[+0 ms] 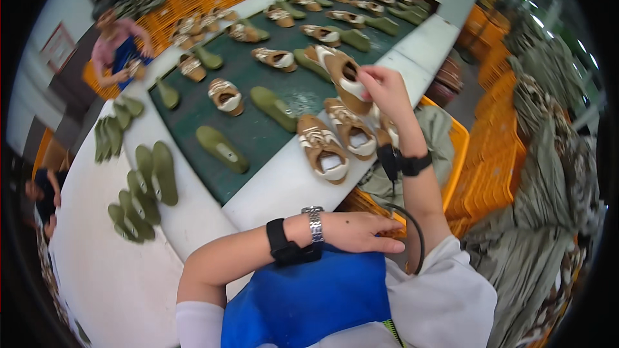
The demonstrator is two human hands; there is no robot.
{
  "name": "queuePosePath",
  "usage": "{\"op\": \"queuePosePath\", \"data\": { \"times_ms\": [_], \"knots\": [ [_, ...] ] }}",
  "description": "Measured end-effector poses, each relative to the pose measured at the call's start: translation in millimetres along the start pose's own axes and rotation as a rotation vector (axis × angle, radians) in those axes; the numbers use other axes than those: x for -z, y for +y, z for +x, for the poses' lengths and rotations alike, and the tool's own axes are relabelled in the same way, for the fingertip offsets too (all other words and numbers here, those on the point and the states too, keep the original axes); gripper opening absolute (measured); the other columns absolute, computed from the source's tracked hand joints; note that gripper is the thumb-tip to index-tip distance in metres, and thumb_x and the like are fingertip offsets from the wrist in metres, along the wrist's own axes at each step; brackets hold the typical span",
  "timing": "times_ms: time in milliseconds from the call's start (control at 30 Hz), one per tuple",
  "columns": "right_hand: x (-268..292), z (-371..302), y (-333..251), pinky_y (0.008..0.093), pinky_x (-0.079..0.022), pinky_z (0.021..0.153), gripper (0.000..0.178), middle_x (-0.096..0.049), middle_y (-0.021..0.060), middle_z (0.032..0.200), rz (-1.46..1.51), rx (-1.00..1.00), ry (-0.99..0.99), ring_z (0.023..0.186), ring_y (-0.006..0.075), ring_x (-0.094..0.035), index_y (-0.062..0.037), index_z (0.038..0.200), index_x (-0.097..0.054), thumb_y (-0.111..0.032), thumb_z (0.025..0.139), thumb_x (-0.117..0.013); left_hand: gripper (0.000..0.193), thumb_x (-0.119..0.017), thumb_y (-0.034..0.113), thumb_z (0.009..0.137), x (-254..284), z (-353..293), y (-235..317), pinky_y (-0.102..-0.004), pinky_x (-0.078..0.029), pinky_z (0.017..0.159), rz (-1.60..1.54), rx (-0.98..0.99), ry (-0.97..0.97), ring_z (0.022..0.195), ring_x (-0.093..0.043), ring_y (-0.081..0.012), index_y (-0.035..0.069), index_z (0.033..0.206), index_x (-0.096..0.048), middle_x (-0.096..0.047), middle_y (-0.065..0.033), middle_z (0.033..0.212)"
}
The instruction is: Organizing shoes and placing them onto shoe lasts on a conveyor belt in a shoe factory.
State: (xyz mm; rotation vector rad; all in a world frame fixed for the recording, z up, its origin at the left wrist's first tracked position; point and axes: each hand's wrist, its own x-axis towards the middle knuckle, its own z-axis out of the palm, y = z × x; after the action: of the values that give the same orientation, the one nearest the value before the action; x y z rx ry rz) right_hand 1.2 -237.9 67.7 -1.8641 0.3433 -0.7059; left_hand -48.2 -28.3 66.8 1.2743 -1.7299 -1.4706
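At the lower centre of the frame, the left hand (358, 231) lies before a blue apron (306, 299), fingers straight and close together, thumb apart (whether its hidden palm touches anything, I cannot tell). Farther up, two brown shoes (321, 148) sit side by side on a white ledge (284, 183). Just above them, right of centre, the right hand (387, 90) pinches the heel of a raised shoe (342, 77) between thumb and fingers. Beyond, a dark green belt (187, 142) carries more shoes and green foot shapes (221, 148). In the upper left, a person (116, 45) in pink holds another shoe (134, 68).
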Motion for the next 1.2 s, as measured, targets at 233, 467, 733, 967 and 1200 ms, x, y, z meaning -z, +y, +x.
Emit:
{"op": "queuePosePath", "data": {
  "times_ms": [233,467,733,967,1200],
  "knots": [
    [45,56,-59,0.0204,-0.045,0.051,0.024,-0.059,0.0028,0.065,-0.17,0.254,0.062,0.056,0.0066,-0.056,0.003,0.088,-0.063,-0.02,0.082,-0.058,0.047,-0.054,0.034,0.085,12,11,-28,-0.0306,-0.043,0.081,0.134,0.344,-0.198,0.096,-0.055,-0.0221,0.002,0.119,-0.048,-0.055,-0.0144,0.111],
    [34,86,-121,0.0312,-0.048,0.059,0.025,-0.062,0.0135,0.063,-0.312,0.397,0.176,0.057,0.0188,-0.061,0.0023,0.082,-0.065,-0.02,0.076,-0.055,0.051,-0.049,0.017,0.088,-8,-7,3,-0.0295,-0.035,0.096,-0.323,-0.153,-0.314,0.116,-0.044,-0.0191,0.001,0.132,-0.031,-0.048,-0.014,0.124],
    [11,103,-137,0.0374,-0.049,0.068,0.024,-0.062,0.0205,0.074,-0.439,0.462,0.174,0.073,0.0313,-0.063,-0.0005,0.08,-0.066,-0.022,0.074,-0.055,0.033,-0.049,0.021,0.089,-8,-34,47,-0.0277,-0.044,0.08,-0.203,-0.142,-0.056,0.09,-0.057,-0.0142,-0.001,0.113,-0.053,-0.062,-0.0112,0.101],
    [-9,120,-132,0.0394,-0.049,0.066,0.025,-0.061,0.0226,0.075,-0.529,0.548,0.149,0.069,0.0337,-0.062,0.0003,0.078,-0.065,-0.022,0.074,-0.055,0.027,-0.05,0.023,0.088,-16,-23,74,-0.0292,-0.045,0.064,-0.158,-0.096,0.145,0.067,-0.057,-0.0201,-0.001,0.099,-0.056,-0.06,-0.0107,0.077],
    [-29,137,-103,0.0378,-0.05,0.067,0.019,-0.063,0.014,0.067,-0.604,0.622,0.199,0.066,0.0296,-0.062,-0.0085,0.072,-0.069,-0.022,0.067,-0.056,0.026,-0.054,0.021,0.086,-35,-26,64,-0.0246,-0.041,0.056,-0.414,-0.23,0.124,0.059,-0.048,-0.01,-0.002,0.097,-0.055,-0.057,-0.0053,0.069]
  ]
}}
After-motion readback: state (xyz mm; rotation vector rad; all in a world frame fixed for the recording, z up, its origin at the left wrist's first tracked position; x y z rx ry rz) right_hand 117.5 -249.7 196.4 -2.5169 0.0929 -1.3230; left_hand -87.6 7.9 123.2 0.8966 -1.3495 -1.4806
